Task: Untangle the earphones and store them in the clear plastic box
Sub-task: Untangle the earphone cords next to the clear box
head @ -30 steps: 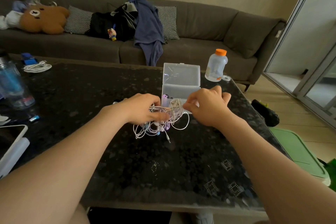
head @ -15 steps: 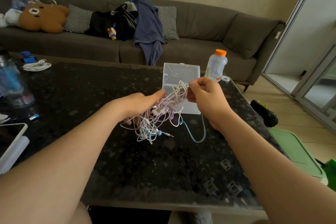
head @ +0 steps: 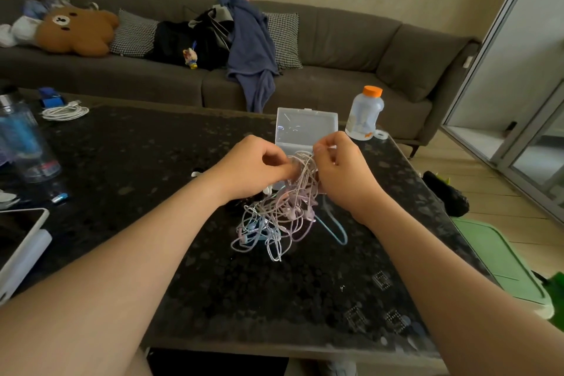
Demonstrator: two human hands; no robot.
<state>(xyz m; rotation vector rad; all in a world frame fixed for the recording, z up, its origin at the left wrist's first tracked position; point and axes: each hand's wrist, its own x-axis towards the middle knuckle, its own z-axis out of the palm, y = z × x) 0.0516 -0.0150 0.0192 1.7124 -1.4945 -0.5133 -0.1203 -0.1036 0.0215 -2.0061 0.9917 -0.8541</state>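
Both hands meet above the dark table (head: 128,143): left hand (head: 253,166) and right hand (head: 341,174) each pinch the top of the tangled earphones (head: 280,210). The knot hangs between them, its lower loops near or touching the tabletop. Clear plastic box (head: 306,128) sits open just behind the hands.

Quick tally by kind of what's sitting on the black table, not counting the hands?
Earphone tangle: 1 (separate pairs cannot be told)
Clear plastic box: 1
Bottles: 2, orange-capped bottle and blue bottle
Coiled white cable: 1
Tablet: 1
Total: 6; smaller items at the left edge are too unclear to count.
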